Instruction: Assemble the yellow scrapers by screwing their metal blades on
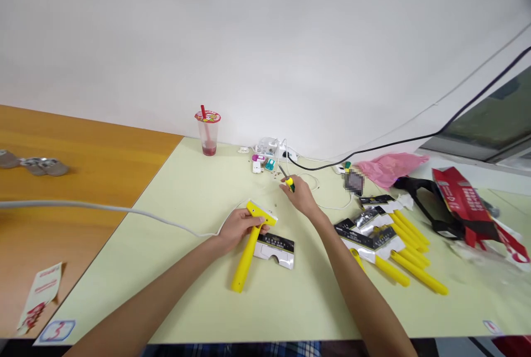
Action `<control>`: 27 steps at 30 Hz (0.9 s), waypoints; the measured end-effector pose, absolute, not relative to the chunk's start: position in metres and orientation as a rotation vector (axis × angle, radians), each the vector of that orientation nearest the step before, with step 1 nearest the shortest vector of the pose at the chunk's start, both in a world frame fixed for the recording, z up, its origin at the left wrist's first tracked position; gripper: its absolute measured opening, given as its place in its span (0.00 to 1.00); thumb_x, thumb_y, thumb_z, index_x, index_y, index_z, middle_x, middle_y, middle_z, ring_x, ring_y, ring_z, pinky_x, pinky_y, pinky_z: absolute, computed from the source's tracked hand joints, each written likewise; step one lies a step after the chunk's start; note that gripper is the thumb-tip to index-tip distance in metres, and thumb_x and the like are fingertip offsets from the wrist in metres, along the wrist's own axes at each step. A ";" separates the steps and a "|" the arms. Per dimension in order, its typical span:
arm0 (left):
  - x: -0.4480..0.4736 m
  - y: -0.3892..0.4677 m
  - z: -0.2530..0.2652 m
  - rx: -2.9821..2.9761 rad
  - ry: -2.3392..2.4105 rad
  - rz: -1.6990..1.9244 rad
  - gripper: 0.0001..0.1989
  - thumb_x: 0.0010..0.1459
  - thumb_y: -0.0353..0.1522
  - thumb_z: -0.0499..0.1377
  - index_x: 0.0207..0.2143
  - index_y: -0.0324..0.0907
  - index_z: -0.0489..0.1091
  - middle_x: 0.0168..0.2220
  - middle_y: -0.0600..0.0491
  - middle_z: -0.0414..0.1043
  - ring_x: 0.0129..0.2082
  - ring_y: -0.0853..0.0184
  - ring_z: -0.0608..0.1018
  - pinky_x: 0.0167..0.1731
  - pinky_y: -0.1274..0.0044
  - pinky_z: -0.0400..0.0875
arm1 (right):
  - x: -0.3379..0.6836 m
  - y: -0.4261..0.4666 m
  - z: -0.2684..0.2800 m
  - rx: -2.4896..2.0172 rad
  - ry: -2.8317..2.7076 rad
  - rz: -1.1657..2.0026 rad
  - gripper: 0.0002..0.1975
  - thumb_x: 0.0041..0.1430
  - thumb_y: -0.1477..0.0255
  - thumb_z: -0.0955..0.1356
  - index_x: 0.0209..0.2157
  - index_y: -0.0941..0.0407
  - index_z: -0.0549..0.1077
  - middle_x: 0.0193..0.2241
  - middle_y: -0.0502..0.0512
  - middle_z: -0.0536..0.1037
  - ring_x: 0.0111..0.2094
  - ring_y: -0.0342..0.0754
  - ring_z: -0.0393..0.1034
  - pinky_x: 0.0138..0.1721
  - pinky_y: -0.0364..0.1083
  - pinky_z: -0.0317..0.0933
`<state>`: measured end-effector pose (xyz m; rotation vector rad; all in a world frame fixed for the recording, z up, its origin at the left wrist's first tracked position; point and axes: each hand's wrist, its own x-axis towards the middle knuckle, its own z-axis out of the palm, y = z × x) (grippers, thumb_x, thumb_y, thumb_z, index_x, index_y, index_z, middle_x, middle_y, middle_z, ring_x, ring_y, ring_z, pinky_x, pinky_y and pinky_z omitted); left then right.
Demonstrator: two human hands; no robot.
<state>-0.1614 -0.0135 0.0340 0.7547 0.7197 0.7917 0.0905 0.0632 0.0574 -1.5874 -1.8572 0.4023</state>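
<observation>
In the head view, my left hand (237,230) grips a yellow scraper (248,252) by its wide head, thumb on top, with the handle slanting down toward me. Two small dark screw spots show on the head. My right hand (302,195) is closed around a screwdriver (289,183) with a yellow and dark green handle; its metal shaft points up and left, away from the scraper. Beside the scraper's handle lies a black and white cardboard sleeve (276,250), flat on the table. Tiny loose bits lie on the table near the screwdriver's tip.
Several more yellow scrapers (418,273) in black and white sleeves lie at the right. Behind them are a pink bag (392,169) and a red package (460,202). A drink cup (208,135) stands near the wall, left of a power strip (269,148). A white cable (166,221) crosses the left side.
</observation>
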 end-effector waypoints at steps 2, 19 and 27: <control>-0.162 -0.014 0.031 0.735 0.752 0.775 0.22 0.47 0.41 0.81 0.37 0.35 0.82 0.33 0.43 0.84 0.35 0.61 0.84 0.46 0.69 0.78 | 0.112 0.074 0.043 -1.608 -1.931 0.209 0.08 0.65 0.70 0.68 0.44 0.55 0.78 0.47 0.64 0.83 0.51 0.61 0.73 0.55 0.57 0.65; -0.162 -0.010 0.033 0.732 0.739 0.731 0.25 0.44 0.41 0.82 0.36 0.33 0.82 0.35 0.40 0.84 0.34 0.62 0.84 0.46 0.69 0.79 | 0.143 0.104 0.020 -1.967 -1.924 -0.043 0.04 0.66 0.71 0.69 0.36 0.55 0.77 0.40 0.65 0.82 0.47 0.60 0.73 0.47 0.52 0.61; -0.161 -0.009 0.037 0.771 0.706 0.719 0.20 0.44 0.37 0.83 0.33 0.34 0.81 0.33 0.42 0.84 0.33 0.63 0.85 0.45 0.71 0.81 | 0.137 0.115 0.035 -2.016 -1.806 0.227 0.04 0.57 0.73 0.72 0.31 0.53 0.72 0.36 0.58 0.83 0.44 0.55 0.74 0.41 0.46 0.60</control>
